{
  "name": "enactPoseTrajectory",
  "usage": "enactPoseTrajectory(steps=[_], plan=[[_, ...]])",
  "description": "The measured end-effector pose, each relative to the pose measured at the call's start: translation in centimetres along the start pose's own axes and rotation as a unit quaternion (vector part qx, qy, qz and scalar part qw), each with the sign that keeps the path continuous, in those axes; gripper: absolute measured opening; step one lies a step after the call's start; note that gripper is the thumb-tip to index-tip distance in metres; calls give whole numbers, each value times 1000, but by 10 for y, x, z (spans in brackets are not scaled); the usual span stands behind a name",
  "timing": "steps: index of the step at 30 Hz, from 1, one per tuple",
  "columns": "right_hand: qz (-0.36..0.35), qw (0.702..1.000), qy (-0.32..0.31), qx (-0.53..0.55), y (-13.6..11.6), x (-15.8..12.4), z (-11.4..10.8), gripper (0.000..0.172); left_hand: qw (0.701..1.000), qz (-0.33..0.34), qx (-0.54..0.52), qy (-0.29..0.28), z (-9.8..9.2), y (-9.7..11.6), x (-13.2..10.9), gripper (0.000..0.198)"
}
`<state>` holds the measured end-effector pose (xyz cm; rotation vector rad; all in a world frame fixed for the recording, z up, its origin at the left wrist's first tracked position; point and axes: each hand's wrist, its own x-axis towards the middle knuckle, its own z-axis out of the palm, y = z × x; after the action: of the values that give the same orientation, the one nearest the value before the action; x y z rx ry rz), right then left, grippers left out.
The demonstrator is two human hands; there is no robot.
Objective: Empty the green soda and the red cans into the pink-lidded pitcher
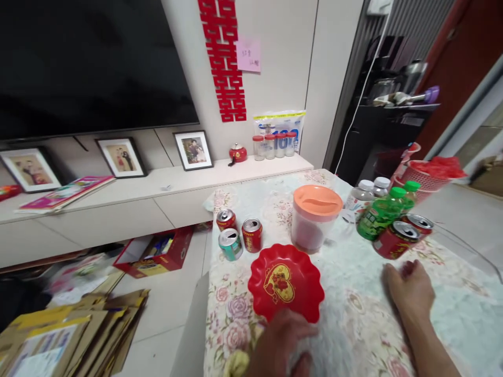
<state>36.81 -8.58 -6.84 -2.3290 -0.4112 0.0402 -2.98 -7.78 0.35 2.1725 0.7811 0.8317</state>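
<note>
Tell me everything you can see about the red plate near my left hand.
The red plate is a glossy, plastic-looking dish with a scalloped rim and a gold-edged heart design in its centre. It holds nothing and lies flat on the floral tablecloth, with three drink cans beyond it. The left hand covers its near rim; whether it grips is unclear.

Left hand (281, 343), partly cropped, covers near rim of red plate (286, 283)
</note>
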Motion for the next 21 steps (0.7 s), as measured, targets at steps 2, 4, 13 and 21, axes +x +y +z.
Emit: enactPoseTrajectory(steps=[2, 4, 13, 21], plan=[[8, 999, 17, 34, 5, -11, -5, 52, 999, 20, 12, 25, -30, -11, 22, 40], [15, 997, 33, 63, 7, -23, -9, 62, 994, 38, 69, 73, -62, -23, 49, 35], [18, 995, 25, 98, -4, -37, -14, 81, 957, -66, 281, 32, -123, -73, 149, 75], [-7, 996, 13, 91, 1, -33, -9, 82, 922, -102, 370, -53, -117, -76, 173, 60]])
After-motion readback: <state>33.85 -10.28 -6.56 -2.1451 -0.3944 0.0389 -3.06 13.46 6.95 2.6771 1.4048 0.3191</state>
